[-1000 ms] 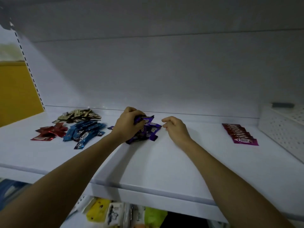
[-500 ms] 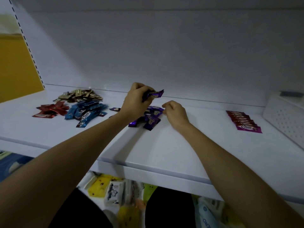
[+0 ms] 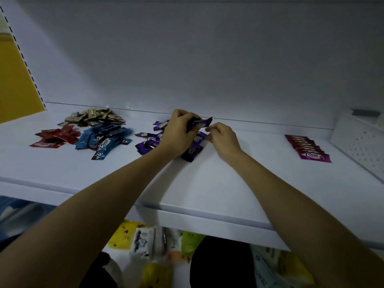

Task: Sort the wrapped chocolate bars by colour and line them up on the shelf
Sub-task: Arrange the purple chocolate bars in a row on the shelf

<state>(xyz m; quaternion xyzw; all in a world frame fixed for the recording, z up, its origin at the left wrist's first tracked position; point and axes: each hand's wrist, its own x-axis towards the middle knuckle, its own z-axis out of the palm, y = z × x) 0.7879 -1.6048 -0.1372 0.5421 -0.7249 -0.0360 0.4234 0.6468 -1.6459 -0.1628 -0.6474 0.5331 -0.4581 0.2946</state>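
My left hand (image 3: 179, 129) holds a purple chocolate bar (image 3: 202, 122) just above the loose purple pile (image 3: 149, 142) in the middle of the white shelf (image 3: 207, 183). My right hand (image 3: 222, 138) sits beside it with fingers curled, its fingertips close to the end of the held bar; whether they touch it is unclear. A neat overlapping row of magenta bars (image 3: 307, 147) lies at the right. To the left are a blue pile (image 3: 104, 138), a red pile (image 3: 56, 136) and a gold pile (image 3: 93, 117).
A white perforated basket (image 3: 361, 142) stands at the far right of the shelf. The shelf's back wall rises right behind the piles. Below the front edge a lower shelf holds several packets (image 3: 145, 242).
My left hand picked one purple bar out of the pile and lifted it. My right hand moved a little closer to it. The view shifted slightly.
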